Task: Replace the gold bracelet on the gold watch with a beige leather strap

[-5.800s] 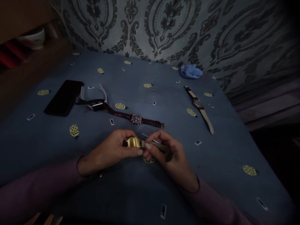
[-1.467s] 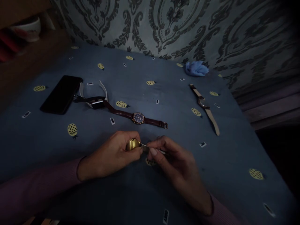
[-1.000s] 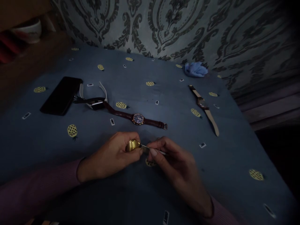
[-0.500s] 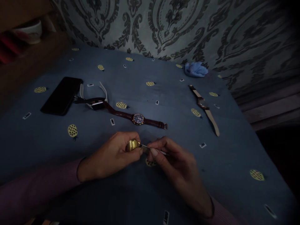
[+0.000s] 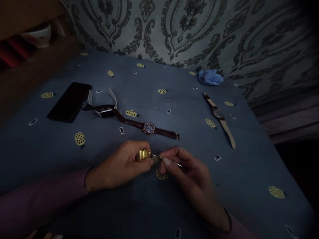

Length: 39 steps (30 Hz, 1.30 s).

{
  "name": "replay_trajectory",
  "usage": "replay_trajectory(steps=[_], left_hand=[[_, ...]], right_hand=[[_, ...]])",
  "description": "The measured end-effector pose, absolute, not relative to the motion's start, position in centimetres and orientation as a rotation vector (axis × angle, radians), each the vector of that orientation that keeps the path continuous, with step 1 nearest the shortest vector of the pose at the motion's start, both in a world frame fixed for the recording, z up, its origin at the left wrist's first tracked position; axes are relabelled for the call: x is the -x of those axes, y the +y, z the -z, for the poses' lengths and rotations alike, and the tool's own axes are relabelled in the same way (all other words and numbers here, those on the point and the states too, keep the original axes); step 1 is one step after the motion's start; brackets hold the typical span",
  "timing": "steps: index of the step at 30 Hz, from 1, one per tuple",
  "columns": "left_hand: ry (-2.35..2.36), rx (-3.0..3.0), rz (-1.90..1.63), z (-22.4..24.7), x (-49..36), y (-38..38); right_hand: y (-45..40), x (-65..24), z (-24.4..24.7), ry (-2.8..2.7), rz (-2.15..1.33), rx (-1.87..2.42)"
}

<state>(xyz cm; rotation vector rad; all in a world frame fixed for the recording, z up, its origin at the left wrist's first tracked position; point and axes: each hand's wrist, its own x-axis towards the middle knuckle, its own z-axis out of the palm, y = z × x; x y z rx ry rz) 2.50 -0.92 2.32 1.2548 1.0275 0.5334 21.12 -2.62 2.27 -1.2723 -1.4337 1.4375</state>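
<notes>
Fingers of the left hand (image 5: pixel 119 166) pinch a gold watch case (image 5: pixel 143 154) between thumb and forefinger, while the right hand (image 5: pixel 189 176) pinches a thin metal tool (image 5: pixel 177 163) the same way. Both are just on the near side of the brown watch (image 5: pixel 149 128), whose long axis runs left to right, its buckle end slightly closer to the person.

The gold watch case has a smooth, shiny side up, and its uncovered end points right, towards the right hand. Its full long axis is partly hidden by fingers. The metal tool lies nearly parallel to the brown watch: its tip points left at the edge of the case, its back end right and a little nearer the person. Whether tip and case touch is too small to tell.

Left of the brown watch, a white watch (image 5: pixel 107 113) rests with its strap ends curving up, a dark strap (image 5: pixel 97 108) across it. Farther left, a black phone (image 5: pixel 70 102) slants from near left to far right. Right of the brown watch, a tan-strapped watch (image 5: pixel 218 114) slants from far left to near right. Beyond that is a crumpled blue cloth (image 5: pixel 210 77). All these lie on the pineapple-print tablecloth (image 5: pixel 139 205).
</notes>
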Motion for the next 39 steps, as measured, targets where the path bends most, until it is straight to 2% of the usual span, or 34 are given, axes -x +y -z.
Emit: replay_trajectory(steps=[39], left_hand=[[1.023,-1.321,-0.54,-2.24,-2.48,-0.82]], right_hand=[[-2.86,-20.97,-2.66,-1.609,-1.284,1.256]])
